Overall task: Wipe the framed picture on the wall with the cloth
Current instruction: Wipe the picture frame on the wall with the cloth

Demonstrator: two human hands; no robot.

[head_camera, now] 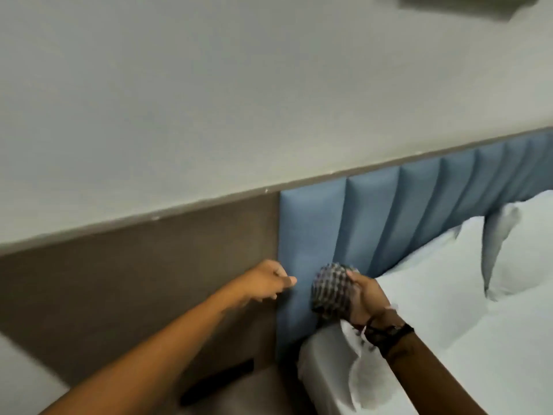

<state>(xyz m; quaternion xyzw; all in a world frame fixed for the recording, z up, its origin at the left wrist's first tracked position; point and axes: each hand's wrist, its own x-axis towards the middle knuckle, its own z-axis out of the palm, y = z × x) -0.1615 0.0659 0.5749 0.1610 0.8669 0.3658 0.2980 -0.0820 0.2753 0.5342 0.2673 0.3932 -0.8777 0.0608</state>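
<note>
Bare wall (pixel 209 100) above headboard (pixel 374 223) (bed (pixel 449 310) crowds right), seemingly unobstructed.

A pale grey wall (pixel 209 85) is seen above a brown panel (pixel 134 280); a blue padded headboard (pixel 374 220) is set beside it; white pillows (pixel 449 265) are propped against the headboard.

Soft, even indoor light fills the scene, a little dim and cool, with no glare and no visible lamp. The whole picture is smeared by motion blur: the checked cloth (pixel 332 290) and both hands lose their edges, and a dark shape at the far top right is an unreadable streak. Faint shadows lie between the pillows (pixel 508 253). Straight lines tilt and bend toward the edges.
</note>
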